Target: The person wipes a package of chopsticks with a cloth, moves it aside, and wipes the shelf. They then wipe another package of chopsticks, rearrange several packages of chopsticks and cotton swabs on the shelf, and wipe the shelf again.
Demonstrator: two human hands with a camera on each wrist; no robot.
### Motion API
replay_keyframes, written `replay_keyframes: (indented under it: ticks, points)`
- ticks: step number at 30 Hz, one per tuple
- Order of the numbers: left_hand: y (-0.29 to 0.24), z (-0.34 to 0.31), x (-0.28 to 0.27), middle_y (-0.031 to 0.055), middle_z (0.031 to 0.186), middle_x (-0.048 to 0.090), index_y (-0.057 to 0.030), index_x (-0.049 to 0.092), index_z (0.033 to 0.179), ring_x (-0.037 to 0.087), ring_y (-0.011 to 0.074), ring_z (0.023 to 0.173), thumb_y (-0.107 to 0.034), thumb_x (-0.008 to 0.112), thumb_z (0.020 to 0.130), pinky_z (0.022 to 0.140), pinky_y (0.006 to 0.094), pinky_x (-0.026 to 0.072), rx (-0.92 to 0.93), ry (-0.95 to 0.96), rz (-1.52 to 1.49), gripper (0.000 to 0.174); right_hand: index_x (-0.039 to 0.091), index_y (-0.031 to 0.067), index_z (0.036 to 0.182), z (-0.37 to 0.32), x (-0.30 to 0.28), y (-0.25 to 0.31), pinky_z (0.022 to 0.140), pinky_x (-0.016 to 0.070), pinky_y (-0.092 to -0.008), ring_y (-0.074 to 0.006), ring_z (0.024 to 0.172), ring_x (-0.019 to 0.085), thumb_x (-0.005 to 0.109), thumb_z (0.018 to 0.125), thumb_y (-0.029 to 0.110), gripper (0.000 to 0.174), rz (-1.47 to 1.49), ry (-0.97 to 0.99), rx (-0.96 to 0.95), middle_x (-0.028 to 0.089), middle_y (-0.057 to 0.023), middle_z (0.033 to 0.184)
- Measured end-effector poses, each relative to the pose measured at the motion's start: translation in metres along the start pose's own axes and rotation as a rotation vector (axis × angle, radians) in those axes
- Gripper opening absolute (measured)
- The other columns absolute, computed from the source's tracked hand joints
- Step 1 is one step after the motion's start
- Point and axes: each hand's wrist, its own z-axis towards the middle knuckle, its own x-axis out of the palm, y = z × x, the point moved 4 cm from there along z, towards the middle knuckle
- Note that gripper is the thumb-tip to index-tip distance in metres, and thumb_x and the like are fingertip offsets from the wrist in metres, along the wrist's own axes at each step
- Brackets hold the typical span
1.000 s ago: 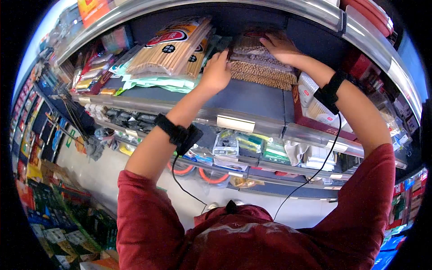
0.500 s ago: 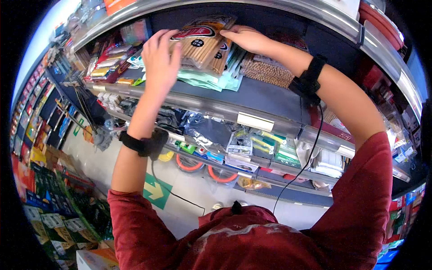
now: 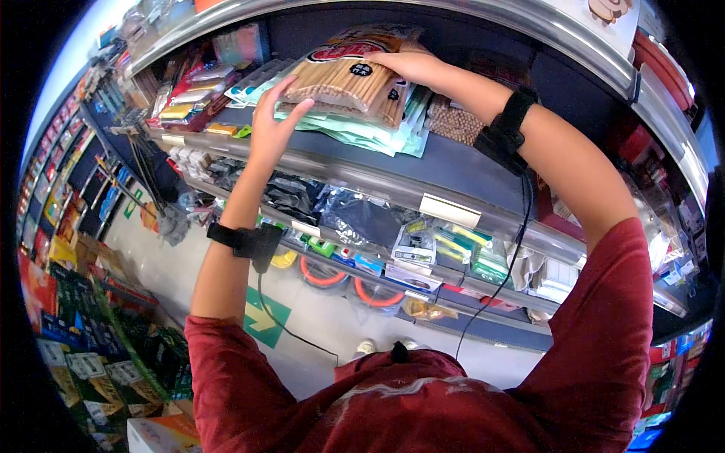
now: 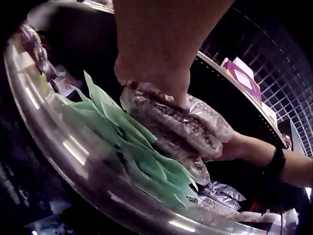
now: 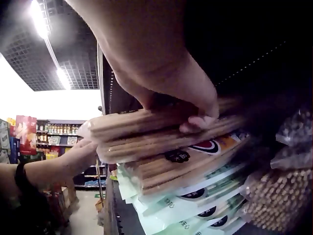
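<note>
A clear bag of pale wooden sticks [image 3: 340, 79], with a red oval label, lies on a similar bag over pale green packets [image 3: 351, 132]. My left hand [image 3: 273, 124] is at its left end, fingers fairly straight and thumb apart; in the left wrist view that hand [image 4: 154, 73] touches the bag's end [image 4: 176, 120]. At the bag's upper right, my right hand [image 3: 411, 66] grips its edge. The right wrist view shows the right hand [image 5: 171, 83] with fingers curled over two layers of sticks [image 5: 146, 139]; the hidden fingertips cannot be told.
Bags of thinner sticks [image 3: 451, 121] lie to the right on the shelf. Small colourful packets [image 3: 189, 94] are at its left. The shelf's front rail [image 3: 355, 175] runs below, with a metal edge [image 3: 483, 19] overhead. Packaged goods fill the lower shelves.
Both hands have moved left from between the stick bags and the thinner-stick bags. The right hand has taken hold of the labelled bag; the left has come to its end. The head view has shifted.
</note>
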Motion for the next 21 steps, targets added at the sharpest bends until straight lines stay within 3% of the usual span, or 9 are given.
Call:
replay_keyframes:
  ticks: [1, 4, 8, 10, 12, 13, 14, 20, 21]
  points:
    - [-0.008, 0.002, -0.002, 0.0120, 0.103, 0.053, -0.0055, 0.055, 0.104, 0.050, 0.0237, 0.096, -0.024, 0.067, 0.069, 0.085, 0.0323, 0.0372, 0.035, -0.037, 0.006, 0.042, 0.060, 0.0091, 0.101, 0.002, 0.000, 0.003, 0.063, 0.0392, -0.0237, -0.0101, 0.065, 0.049, 0.050, 0.076, 0.046, 0.046, 0.173, 0.040, -0.058, 0.058, -0.0037, 0.082]
    - [-0.011, 0.010, -0.002, 0.0116, 0.102, 0.054, -0.0059, 0.058, 0.100, 0.052, 0.0223, 0.092, -0.022, 0.069, 0.068, 0.082, 0.0307, 0.0391, 0.080, -0.045, 0.018, 0.037, 0.060, 0.0045, 0.097, 0.015, -0.006, 0.001, 0.071, 0.0392, -0.0226, -0.0109, 0.080, 0.052, 0.052, 0.077, 0.039, 0.041, 0.218, -0.050, 0.031, 0.059, -0.0050, 0.089]
    - [-0.022, 0.017, -0.003, 0.0107, 0.099, 0.053, -0.0061, 0.060, 0.097, 0.052, 0.0208, 0.090, -0.021, 0.071, 0.066, 0.080, 0.0304, 0.0414, 0.072, -0.059, -0.033, 0.036, 0.062, 0.0016, 0.078, 0.024, -0.013, 0.012, 0.064, 0.0440, -0.0329, -0.0222, 0.074, 0.056, 0.058, 0.066, 0.048, 0.048, 0.249, -0.280, 0.027, 0.058, -0.0161, 0.078]
    - [-0.033, 0.019, -0.001, 0.0071, 0.106, 0.049, -0.0062, 0.057, 0.103, 0.050, 0.0175, 0.097, -0.017, 0.069, 0.068, 0.085, 0.0299, 0.0395, 0.030, -0.091, -0.114, 0.038, 0.060, 0.0013, 0.089, 0.002, -0.029, 0.017, 0.073, 0.0430, -0.0327, -0.0245, 0.084, 0.055, 0.057, 0.069, 0.044, 0.047, 0.226, -0.128, 0.096, 0.058, -0.0170, 0.090]
    - [-0.048, 0.022, 0.003, 0.0067, 0.107, 0.046, -0.0059, 0.057, 0.103, 0.049, 0.0173, 0.098, -0.016, 0.068, 0.069, 0.086, 0.0306, 0.0396, 0.027, -0.112, -0.187, 0.037, 0.049, -0.0036, 0.103, -0.017, -0.037, 0.019, 0.069, 0.0434, -0.0314, -0.0202, 0.078, 0.054, 0.053, 0.079, 0.030, 0.042, 0.652, -0.244, 0.056, 0.056, -0.0132, 0.093]
    - [-0.056, 0.025, 0.005, 0.0073, 0.106, 0.046, -0.0059, 0.057, 0.103, 0.048, 0.0172, 0.099, -0.016, 0.068, 0.069, 0.086, 0.0306, 0.0395, 0.057, -0.121, -0.150, 0.037, 0.049, -0.0037, 0.102, -0.030, -0.046, 0.026, 0.069, 0.0428, -0.0311, -0.0208, 0.079, 0.055, 0.052, 0.079, 0.030, 0.041, 0.636, -0.218, -0.043, 0.057, -0.0139, 0.091]
    - [-0.062, 0.026, 0.007, 0.0079, 0.106, 0.046, -0.0058, 0.057, 0.103, 0.048, 0.0171, 0.099, -0.015, 0.068, 0.069, 0.086, 0.0305, 0.0394, 0.087, -0.130, -0.113, 0.037, 0.051, -0.0023, 0.102, -0.042, -0.054, 0.032, 0.069, 0.0425, -0.0312, -0.0216, 0.079, 0.055, 0.052, 0.079, 0.030, 0.040, 0.629, -0.173, 0.097, 0.057, -0.0142, 0.091]
    - [-0.094, 0.029, 0.046, 0.0098, 0.105, 0.047, -0.0097, 0.058, 0.103, 0.049, 0.0203, 0.097, -0.021, 0.069, 0.068, 0.086, 0.0295, 0.0395, 0.167, -0.086, -0.095, 0.039, 0.051, -0.0004, 0.106, -0.063, -0.086, -0.023, 0.074, 0.0412, -0.0291, -0.0202, 0.086, 0.053, 0.052, 0.079, 0.030, 0.041, 0.517, -0.217, 0.169, 0.056, -0.0126, 0.097]
    - [-0.102, 0.029, 0.054, 0.0105, 0.103, 0.048, -0.0105, 0.058, 0.103, 0.050, 0.0211, 0.096, -0.023, 0.070, 0.067, 0.084, 0.0299, 0.0400, 0.191, -0.086, -0.053, 0.040, 0.052, 0.0029, 0.107, -0.066, -0.095, -0.034, 0.080, 0.0378, -0.0278, -0.0188, 0.091, 0.051, 0.053, 0.078, 0.032, 0.041, 0.378, -0.337, 0.069, 0.056, -0.0099, 0.101]
